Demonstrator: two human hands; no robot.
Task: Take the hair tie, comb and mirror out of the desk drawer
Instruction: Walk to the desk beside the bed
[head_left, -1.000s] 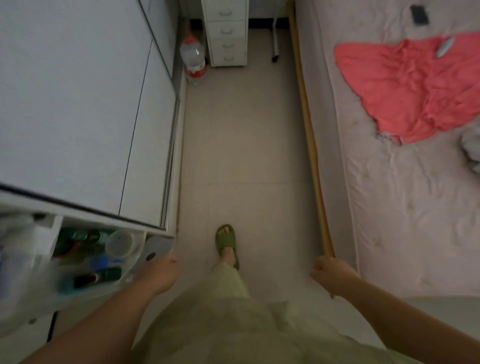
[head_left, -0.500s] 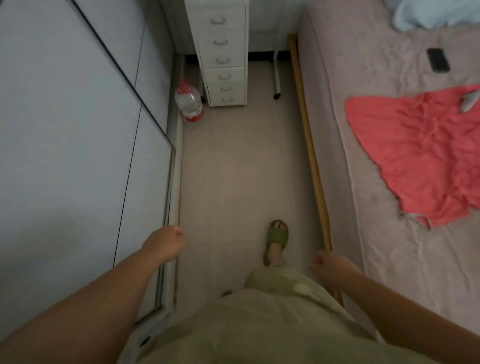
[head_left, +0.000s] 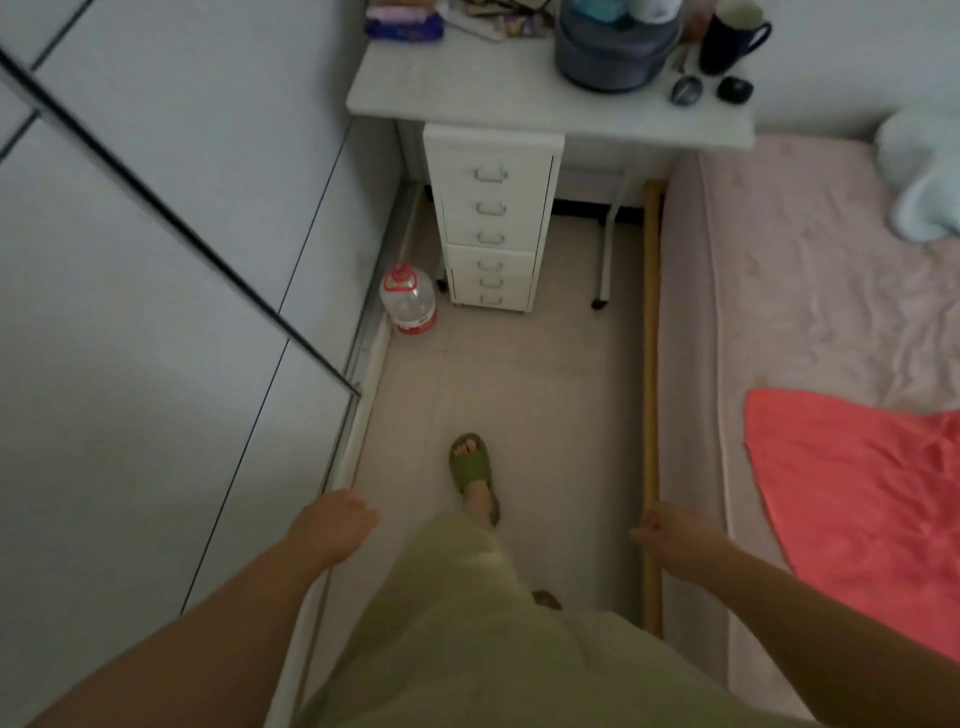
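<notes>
A white desk stands at the far end of a narrow floor strip. Under it is a white drawer unit with several drawers, all shut. No hair tie, comb or mirror shows. My left hand hangs low at the left with fingers loosely curled and nothing in it. My right hand hangs at the right, also loosely curled and holding nothing. Both hands are far from the drawers.
A white wardrobe lines the left side. A bed with a red cloth lines the right. A large water bottle stands on the floor by the drawers. The desk carries a grey pot, a dark mug and small items.
The view has tilted up and moved forward along the floor; the desk top has come into sight. An open shelf with bottles at the lower left has dropped out of view. Both hands stay low.
</notes>
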